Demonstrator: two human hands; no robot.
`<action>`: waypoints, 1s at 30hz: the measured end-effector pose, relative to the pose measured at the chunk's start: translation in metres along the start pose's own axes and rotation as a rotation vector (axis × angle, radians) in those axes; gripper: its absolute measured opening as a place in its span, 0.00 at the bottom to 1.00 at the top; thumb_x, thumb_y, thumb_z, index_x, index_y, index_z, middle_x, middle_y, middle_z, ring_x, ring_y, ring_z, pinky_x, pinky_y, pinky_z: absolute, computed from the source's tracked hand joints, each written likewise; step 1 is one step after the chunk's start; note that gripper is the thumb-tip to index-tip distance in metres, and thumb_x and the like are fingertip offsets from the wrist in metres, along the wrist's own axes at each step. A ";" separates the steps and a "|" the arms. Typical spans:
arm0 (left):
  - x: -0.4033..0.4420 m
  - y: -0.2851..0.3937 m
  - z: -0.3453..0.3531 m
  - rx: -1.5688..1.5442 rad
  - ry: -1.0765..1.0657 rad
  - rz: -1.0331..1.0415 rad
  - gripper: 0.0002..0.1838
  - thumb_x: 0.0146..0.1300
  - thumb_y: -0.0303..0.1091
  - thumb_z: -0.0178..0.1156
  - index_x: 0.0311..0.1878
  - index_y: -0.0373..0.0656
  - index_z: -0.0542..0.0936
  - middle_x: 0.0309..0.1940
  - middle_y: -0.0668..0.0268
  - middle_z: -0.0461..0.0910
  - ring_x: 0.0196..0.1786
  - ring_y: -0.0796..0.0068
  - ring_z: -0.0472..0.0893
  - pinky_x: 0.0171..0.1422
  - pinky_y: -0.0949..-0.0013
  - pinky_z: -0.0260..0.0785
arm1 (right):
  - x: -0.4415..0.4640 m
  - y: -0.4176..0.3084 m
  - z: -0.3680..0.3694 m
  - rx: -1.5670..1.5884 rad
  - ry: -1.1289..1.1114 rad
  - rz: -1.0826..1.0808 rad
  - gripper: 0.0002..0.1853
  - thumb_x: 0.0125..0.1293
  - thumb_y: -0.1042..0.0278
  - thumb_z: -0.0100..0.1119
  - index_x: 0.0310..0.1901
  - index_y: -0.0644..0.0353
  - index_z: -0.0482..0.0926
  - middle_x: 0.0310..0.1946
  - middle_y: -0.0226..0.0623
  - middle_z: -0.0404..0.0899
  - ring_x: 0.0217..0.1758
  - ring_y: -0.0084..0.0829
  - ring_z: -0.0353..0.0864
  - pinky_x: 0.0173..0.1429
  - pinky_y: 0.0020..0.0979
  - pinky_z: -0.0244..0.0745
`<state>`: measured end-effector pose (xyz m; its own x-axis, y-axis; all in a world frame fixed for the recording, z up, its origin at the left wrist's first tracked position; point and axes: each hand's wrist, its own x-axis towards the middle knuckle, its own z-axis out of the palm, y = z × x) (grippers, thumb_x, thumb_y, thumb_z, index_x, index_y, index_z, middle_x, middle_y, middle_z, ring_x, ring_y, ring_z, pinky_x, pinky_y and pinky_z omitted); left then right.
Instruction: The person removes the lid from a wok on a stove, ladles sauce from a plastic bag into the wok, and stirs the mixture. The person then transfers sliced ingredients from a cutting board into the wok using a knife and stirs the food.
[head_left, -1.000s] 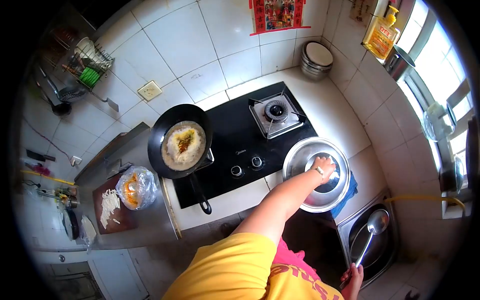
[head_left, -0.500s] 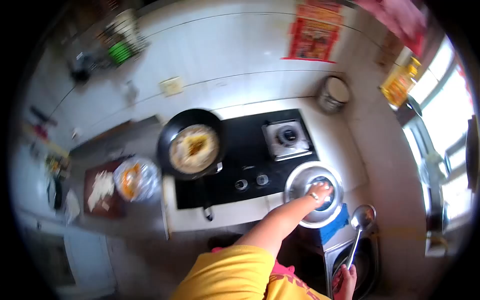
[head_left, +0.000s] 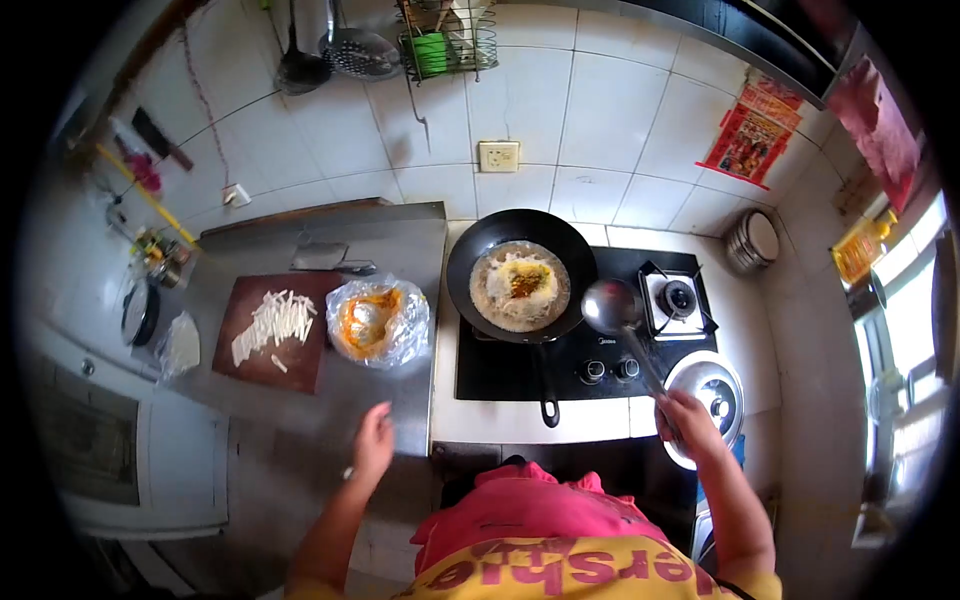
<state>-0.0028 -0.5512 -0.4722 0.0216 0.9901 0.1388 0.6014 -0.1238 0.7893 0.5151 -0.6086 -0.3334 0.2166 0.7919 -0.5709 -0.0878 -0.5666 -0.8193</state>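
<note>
Holding the ladle (head_left: 612,307) well matters most in the head view. The right hand (head_left: 690,418), right of centre low in the frame, has its fingers closed around the handle; the bowl is just beside the right rim of the wok (head_left: 468,270) at the frame's centre — whether they touch cannot be told. A firm grip well back on the handle, with the wrist loose, should keep the bowl steady and the fingers away from any heat. Clearing the rim before dipping into the pale, yellow-topped food (head_left: 522,287) would avoid knocking the pan.

The left hand (head_left: 374,442), lower left of centre, is open and holds nothing, its fingers loosely extended near the steel counter (head_left: 400,412) — handy for steadying the wok's handle (head_left: 547,385), which points down the frame.
</note>
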 end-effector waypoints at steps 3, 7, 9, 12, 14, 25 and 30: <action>-0.031 -0.062 -0.047 -0.217 0.014 -0.216 0.16 0.62 0.23 0.51 0.54 0.41 0.71 0.44 0.61 0.74 0.39 0.72 0.77 0.45 0.71 0.70 | 0.037 -0.023 0.043 -0.065 -0.008 0.021 0.11 0.65 0.63 0.52 0.33 0.63 0.74 0.18 0.31 0.70 0.15 0.21 0.68 0.18 0.23 0.62; -0.025 -0.113 -0.081 -0.182 -0.062 -0.305 0.15 0.63 0.23 0.49 0.53 0.40 0.71 0.43 0.62 0.73 0.35 0.74 0.77 0.43 0.72 0.71 | 0.069 -0.045 0.069 -0.417 0.098 0.066 0.10 0.61 0.66 0.52 0.28 0.64 0.74 0.17 0.31 0.71 0.15 0.21 0.68 0.17 0.24 0.62; -0.014 -0.121 -0.093 -0.188 -0.073 -0.268 0.15 0.63 0.23 0.48 0.53 0.40 0.71 0.43 0.62 0.74 0.35 0.75 0.77 0.42 0.72 0.71 | 0.077 -0.055 0.079 -0.524 0.107 0.115 0.10 0.61 0.66 0.52 0.26 0.64 0.74 0.16 0.31 0.71 0.14 0.21 0.67 0.16 0.24 0.60; 0.020 -0.120 -0.105 -0.233 -0.123 -0.336 0.15 0.63 0.23 0.48 0.53 0.40 0.71 0.43 0.63 0.73 0.35 0.75 0.77 0.43 0.72 0.71 | 0.083 -0.064 0.098 -0.592 0.036 0.143 0.10 0.61 0.65 0.54 0.28 0.63 0.75 0.16 0.30 0.70 0.14 0.19 0.67 0.15 0.23 0.59; 0.045 -0.116 -0.106 -0.188 -0.157 -0.271 0.15 0.62 0.23 0.49 0.53 0.40 0.70 0.43 0.63 0.74 0.35 0.75 0.77 0.43 0.72 0.70 | 0.087 -0.063 0.111 -0.516 -0.057 0.126 0.10 0.61 0.64 0.55 0.31 0.63 0.76 0.16 0.29 0.70 0.14 0.18 0.67 0.15 0.22 0.58; 0.082 -0.143 -0.083 -0.245 -0.248 -0.206 0.16 0.61 0.21 0.50 0.53 0.40 0.71 0.44 0.63 0.73 0.34 0.76 0.77 0.40 0.74 0.70 | 0.114 -0.040 0.169 -1.100 0.376 -0.338 0.12 0.58 0.65 0.55 0.40 0.63 0.74 0.31 0.54 0.77 0.40 0.56 0.74 0.45 0.47 0.70; 0.102 -0.138 -0.076 -0.317 -0.226 -0.329 0.15 0.63 0.24 0.50 0.54 0.41 0.70 0.45 0.65 0.74 0.34 0.76 0.78 0.37 0.73 0.71 | 0.093 -0.032 0.163 -0.883 0.480 -0.450 0.11 0.60 0.65 0.54 0.36 0.66 0.74 0.25 0.47 0.77 0.30 0.46 0.79 0.34 0.40 0.73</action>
<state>-0.1446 -0.4378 -0.5215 0.0649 0.9654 -0.2525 0.3342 0.2174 0.9171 0.3791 -0.4796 -0.3688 0.4271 0.9042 0.0073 0.7784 -0.3635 -0.5118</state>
